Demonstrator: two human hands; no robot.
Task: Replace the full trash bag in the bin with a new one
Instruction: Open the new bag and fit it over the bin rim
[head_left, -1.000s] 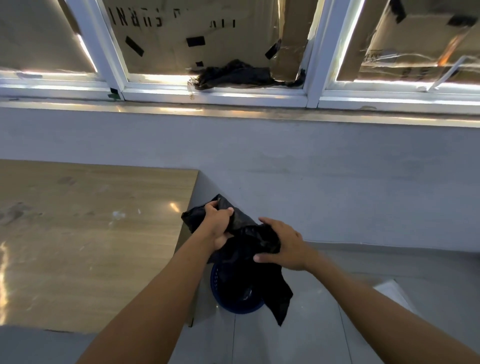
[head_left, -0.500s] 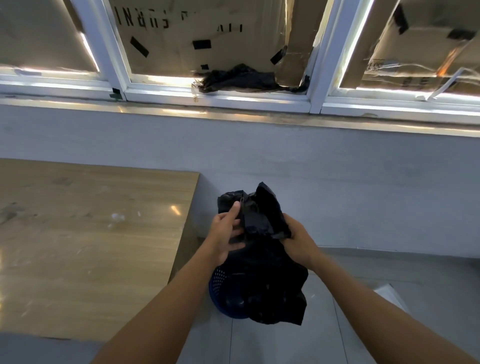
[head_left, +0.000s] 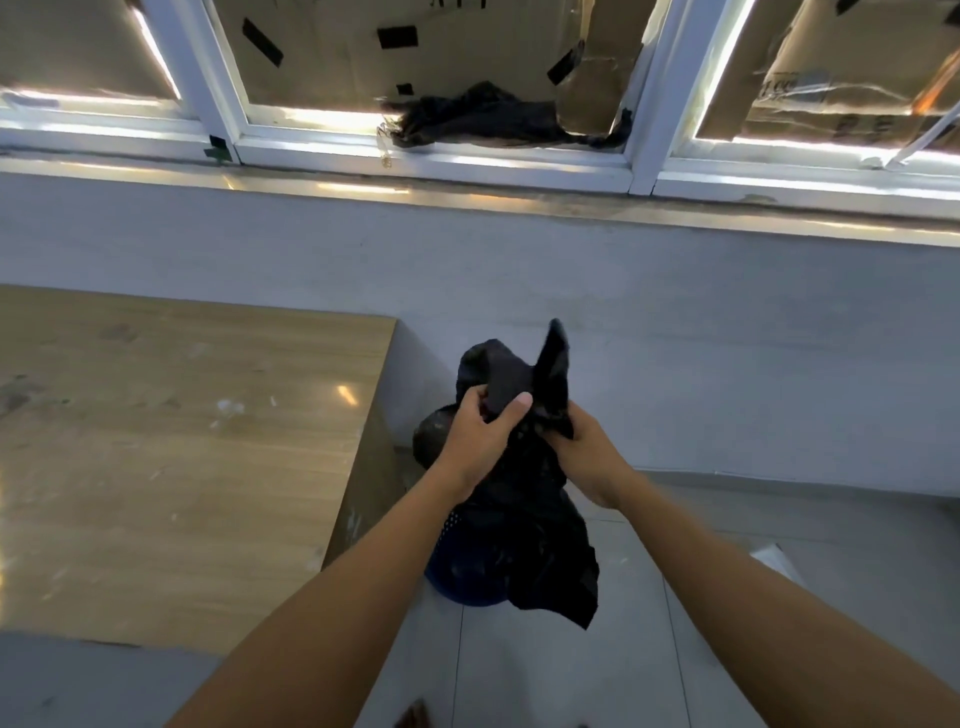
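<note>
A crumpled black trash bag (head_left: 540, 525) hangs in the air over a dark blue perforated bin (head_left: 457, 566) that stands on the floor beside the table's corner. My left hand (head_left: 480, 436) pinches the bag's upper edge, thumb on top. Close beside it, my right hand (head_left: 584, 457) grips the same bunched top. The bag's lower end drapes down over the bin and hides most of the bin's mouth. A rounded black bag bulge (head_left: 434, 434) shows behind my left hand, low against the wall.
A wooden table (head_left: 171, 452) fills the left side, its corner next to the bin. A grey wall (head_left: 675, 322) rises behind, under a white-framed window. A dark cloth (head_left: 483, 122) lies on the sill. Tiled floor (head_left: 550, 670) spreads below; a white sheet (head_left: 776, 558) lies at right.
Both hands have lifted the black bag higher and drawn together at its top. The bag's top edge has been gathered and now sticks up above my hands.
</note>
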